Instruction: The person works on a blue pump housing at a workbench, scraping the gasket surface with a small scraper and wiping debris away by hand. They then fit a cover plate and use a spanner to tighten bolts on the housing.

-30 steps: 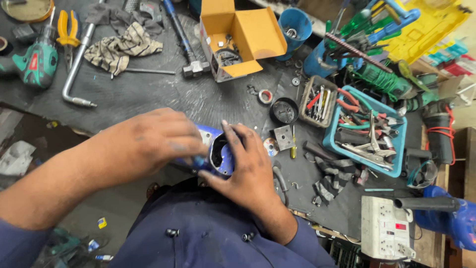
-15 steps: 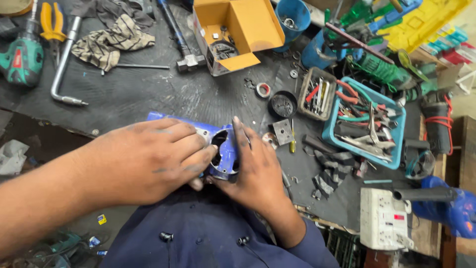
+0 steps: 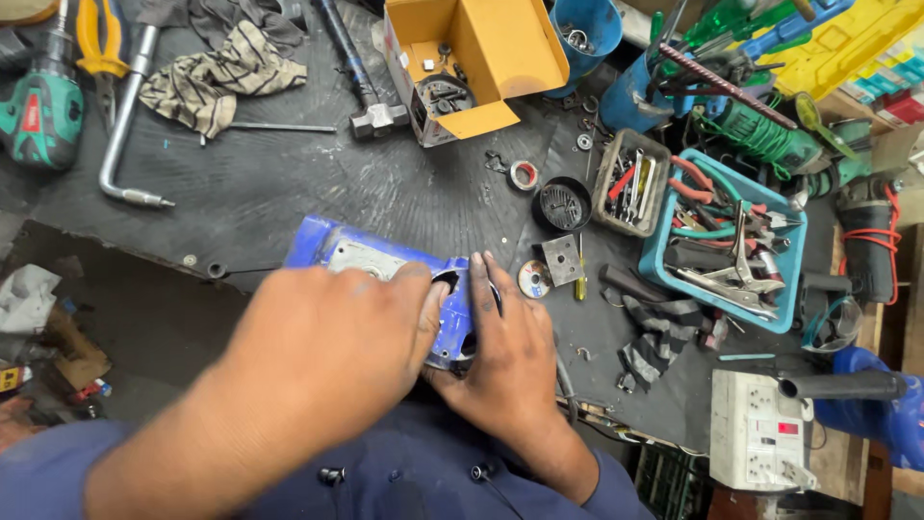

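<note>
A dark, scuffed workbench [image 3: 289,183] carries the clutter. At its far edge stands an open orange cardboard box [image 3: 481,58] with small metal parts inside — a hammer [image 3: 361,87] lies just left of it, then a striped rag [image 3: 207,82] and a bent metal wrench [image 3: 125,125]. A green cordless drill [image 3: 38,116] sits far left. To the right, a teal tray [image 3: 731,241] holds pliers and clamps; near it, a white power strip [image 3: 760,429].

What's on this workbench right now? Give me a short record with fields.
Left hand: left hand lies over the blue tool housing
Right hand: right hand grips the housing's right end
Surface: dark workbench
Ahead: open yellow box, hammer
Right: teal tray of pliers
Far left: green drill
</note>
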`<state>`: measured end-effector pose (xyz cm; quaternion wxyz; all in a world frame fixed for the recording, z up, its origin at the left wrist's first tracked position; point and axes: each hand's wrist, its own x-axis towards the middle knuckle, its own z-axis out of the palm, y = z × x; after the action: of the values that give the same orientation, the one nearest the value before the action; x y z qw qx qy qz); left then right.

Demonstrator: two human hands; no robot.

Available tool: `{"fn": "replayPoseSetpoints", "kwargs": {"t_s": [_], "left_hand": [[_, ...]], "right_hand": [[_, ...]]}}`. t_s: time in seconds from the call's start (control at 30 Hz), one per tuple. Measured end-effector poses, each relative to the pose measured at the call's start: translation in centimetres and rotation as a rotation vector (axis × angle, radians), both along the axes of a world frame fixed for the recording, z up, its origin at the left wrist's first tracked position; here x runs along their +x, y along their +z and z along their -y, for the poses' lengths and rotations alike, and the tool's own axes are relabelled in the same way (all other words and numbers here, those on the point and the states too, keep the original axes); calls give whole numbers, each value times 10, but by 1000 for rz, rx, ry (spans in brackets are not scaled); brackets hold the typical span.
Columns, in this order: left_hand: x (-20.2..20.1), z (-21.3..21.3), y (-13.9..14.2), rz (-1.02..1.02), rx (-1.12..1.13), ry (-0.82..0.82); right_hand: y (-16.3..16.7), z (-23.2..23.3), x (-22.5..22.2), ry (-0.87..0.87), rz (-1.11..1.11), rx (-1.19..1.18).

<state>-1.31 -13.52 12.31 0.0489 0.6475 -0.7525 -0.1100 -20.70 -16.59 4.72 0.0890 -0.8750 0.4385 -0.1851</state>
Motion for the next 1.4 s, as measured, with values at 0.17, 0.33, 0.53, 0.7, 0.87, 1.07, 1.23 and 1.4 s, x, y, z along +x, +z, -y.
{"fn": "replayPoseSetpoints", "kwargs": {"t_s": [0.17, 0.33, 0.53, 0.7, 0.87, 1.07, 1.23, 1.4], "left_hand": [[33, 16, -11, -437, -20, -201], [56, 18, -47, -953, -93, -469], [57, 19, -105, -1066, -216, -516], [50, 26, -123, -913, -434, -476], [59, 27, -120, -833, -415, -575], [61, 22, -123, -822, -534, -566], [64, 22, -128, -861, -588, -589], [67, 23, -126, -772, -612, -571]], "right_hand": [[-1, 2, 0, 20, -6, -4], [-1, 5, 4, 21, -5, -47], [2, 11, 6, 42, 29, 12], [1, 15, 1, 157, 170, 61], [27, 7, 8, -43, 455, 214], [91, -15, 57, -65, 14, 98], [128, -29, 95, -193, -294, 119], [135, -19, 87, 355, -356, -331]]}}
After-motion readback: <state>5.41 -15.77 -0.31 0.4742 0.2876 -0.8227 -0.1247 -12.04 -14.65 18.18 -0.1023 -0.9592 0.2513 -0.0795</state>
